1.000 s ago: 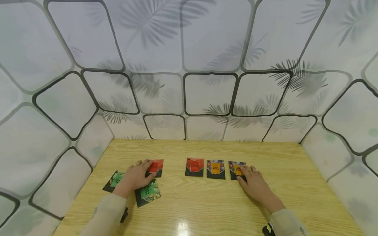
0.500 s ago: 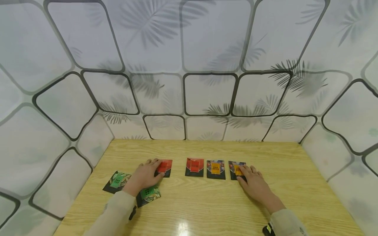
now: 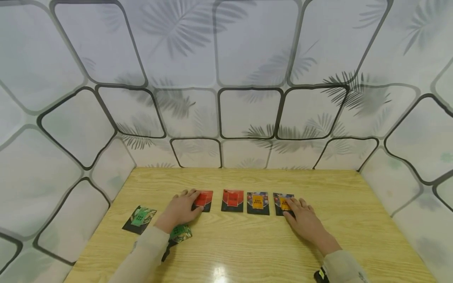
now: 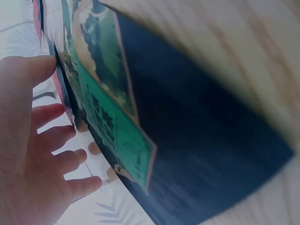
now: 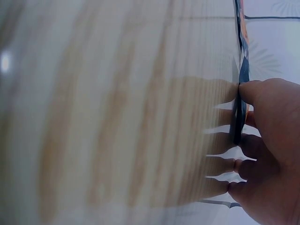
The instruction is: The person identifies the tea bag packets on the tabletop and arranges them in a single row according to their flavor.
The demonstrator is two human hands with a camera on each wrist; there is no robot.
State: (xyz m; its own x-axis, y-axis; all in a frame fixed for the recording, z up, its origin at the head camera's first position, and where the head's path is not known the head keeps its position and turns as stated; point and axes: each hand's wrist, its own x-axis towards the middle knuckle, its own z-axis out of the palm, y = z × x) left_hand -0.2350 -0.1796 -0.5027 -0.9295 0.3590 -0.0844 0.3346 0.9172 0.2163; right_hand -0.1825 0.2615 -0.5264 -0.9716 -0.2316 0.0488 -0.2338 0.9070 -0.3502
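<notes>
My left hand (image 3: 180, 210) lies palm down with its fingers and thumb touching a flat red-and-black packet (image 3: 207, 199), part of which it covers. Under that wrist sits a green-and-black packet (image 3: 182, 232), partly hidden; a large green packet (image 4: 117, 140) fills the left wrist view. Farther right, my right hand (image 3: 307, 222) rests its fingertips and thumb on a packet with an orange label (image 3: 281, 200). Seen edge-on in the right wrist view, that packet (image 5: 242, 75) lies flat beneath the fingers. Between the hands are a second red packet (image 3: 232, 200) and another orange-labelled one (image 3: 258, 203).
Another green packet (image 3: 139, 219) lies askew at the left on the wooden table (image 3: 240, 251). White walls (image 3: 251, 112) with dark outlines and leaf prints enclose the table at the back and sides.
The left hand has slid the red packet rightward, closer to the second red one. More of the far-left green packet shows. The right hand has stayed in place.
</notes>
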